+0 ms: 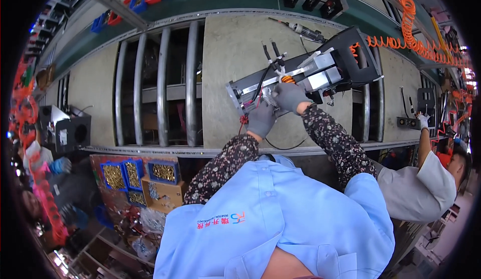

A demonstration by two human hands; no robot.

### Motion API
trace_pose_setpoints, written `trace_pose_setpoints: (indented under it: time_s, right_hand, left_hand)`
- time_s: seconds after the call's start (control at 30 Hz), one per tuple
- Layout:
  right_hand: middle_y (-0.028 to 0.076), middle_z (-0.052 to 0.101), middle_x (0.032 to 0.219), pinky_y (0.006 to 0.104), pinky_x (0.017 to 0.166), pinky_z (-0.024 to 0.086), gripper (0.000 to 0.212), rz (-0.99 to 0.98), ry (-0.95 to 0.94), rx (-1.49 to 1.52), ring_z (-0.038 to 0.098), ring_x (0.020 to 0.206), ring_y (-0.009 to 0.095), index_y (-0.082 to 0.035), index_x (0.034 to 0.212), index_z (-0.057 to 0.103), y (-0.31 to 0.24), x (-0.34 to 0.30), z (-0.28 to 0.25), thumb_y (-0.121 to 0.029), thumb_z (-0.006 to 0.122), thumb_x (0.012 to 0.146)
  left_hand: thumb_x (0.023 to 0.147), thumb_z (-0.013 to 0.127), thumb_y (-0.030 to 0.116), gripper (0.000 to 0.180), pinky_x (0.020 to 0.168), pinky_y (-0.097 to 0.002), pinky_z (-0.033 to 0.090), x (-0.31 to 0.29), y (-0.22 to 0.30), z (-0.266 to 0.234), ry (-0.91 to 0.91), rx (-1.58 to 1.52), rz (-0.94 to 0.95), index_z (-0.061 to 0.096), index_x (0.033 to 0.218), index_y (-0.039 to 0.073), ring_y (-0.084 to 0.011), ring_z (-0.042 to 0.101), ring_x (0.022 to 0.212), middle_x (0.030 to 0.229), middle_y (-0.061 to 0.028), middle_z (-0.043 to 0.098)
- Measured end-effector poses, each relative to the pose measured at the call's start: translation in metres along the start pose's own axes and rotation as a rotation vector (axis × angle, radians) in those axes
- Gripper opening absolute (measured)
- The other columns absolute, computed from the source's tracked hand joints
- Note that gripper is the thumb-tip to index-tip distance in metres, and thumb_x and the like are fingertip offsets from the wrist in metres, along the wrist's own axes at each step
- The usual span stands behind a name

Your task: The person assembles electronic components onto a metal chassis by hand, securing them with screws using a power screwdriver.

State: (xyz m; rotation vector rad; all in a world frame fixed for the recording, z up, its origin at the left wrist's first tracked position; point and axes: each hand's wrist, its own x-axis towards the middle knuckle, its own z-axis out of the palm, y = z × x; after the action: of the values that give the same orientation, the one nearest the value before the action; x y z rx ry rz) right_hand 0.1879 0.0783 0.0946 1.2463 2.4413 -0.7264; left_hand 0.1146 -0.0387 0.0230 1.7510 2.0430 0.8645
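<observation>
In front of me a machine unit [320,78] lies at a slant on a pale board, with an open metal frame, silver blocks and a black housing. My left hand [261,120], in a grey glove, is closed at the frame's near left end, beside thin red wires [244,120]. Close by, my right hand [289,97], also gloved, curls over the middle of the frame, next to an orange-banded wire bundle [287,79]. Whatever the fingertips pinch is hidden. Black cables [267,53] stick up from the frame's far side.
A power screwdriver [305,31] lies beyond the unit. Metal rollers [163,88] run left of the pale board [225,43]. Blue bins [163,173] of brass-coloured fasteners stand low left. Orange coiled hoses [408,23] hang at right. A co-worker [421,184] works at right, another person at left.
</observation>
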Motion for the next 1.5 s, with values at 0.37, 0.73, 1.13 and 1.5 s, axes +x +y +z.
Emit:
trace_pose_setpoints:
  time_s: [0.37,0.73,1.13,1.5]
  right_hand:
    - [0.012,0.060,0.092,0.0332,0.069,0.046,0.025,0.013,0.268,-0.175,0.058,0.087,0.022,-0.006,0.092,0.060,0.071,0.111,-0.162,-0.016,0.052,0.071]
    - [0.002,0.049,0.118,0.0459,0.092,0.018,0.033,0.656,0.071,-0.144,0.044,0.110,0.021,-0.018,0.110,0.054,0.172,0.244,-0.076,-0.027,0.043,0.081]
    - [0.008,0.058,0.103,0.0529,0.072,0.040,0.032,0.351,0.164,-0.193,0.055,0.094,0.027,-0.011,0.099,0.060,0.106,0.180,-0.211,-0.028,0.055,0.072]
    - [0.005,0.058,0.070,0.0229,0.043,0.044,0.044,-0.091,0.066,0.589,0.055,0.059,0.009,-0.004,0.113,0.048,0.052,-0.089,-0.231,-0.025,0.054,0.076]
  left_hand:
    - [0.070,0.062,0.024,0.017,0.051,-0.0355,0.044,0.003,0.020,-0.028,-0.149,-0.039,-0.115,0.058,0.080,0.010,-0.0273,0.056,0.063,0.079,-0.0088,0.053]
    - [0.072,0.059,0.025,0.022,0.050,-0.0377,0.042,0.003,0.017,-0.028,-0.228,-0.024,-0.149,0.053,0.087,0.011,-0.0285,0.054,0.063,0.075,-0.0096,0.051]
    - [0.074,0.059,0.027,0.021,0.052,-0.0394,0.042,0.000,0.005,-0.022,-0.170,-0.023,-0.033,0.056,0.084,0.009,-0.0299,0.055,0.065,0.077,-0.0114,0.053]
    - [0.069,0.061,0.027,0.027,0.059,-0.0396,0.043,0.027,0.012,-0.027,-0.308,-0.085,0.058,0.056,0.087,0.008,-0.0313,0.054,0.071,0.078,-0.0134,0.055]
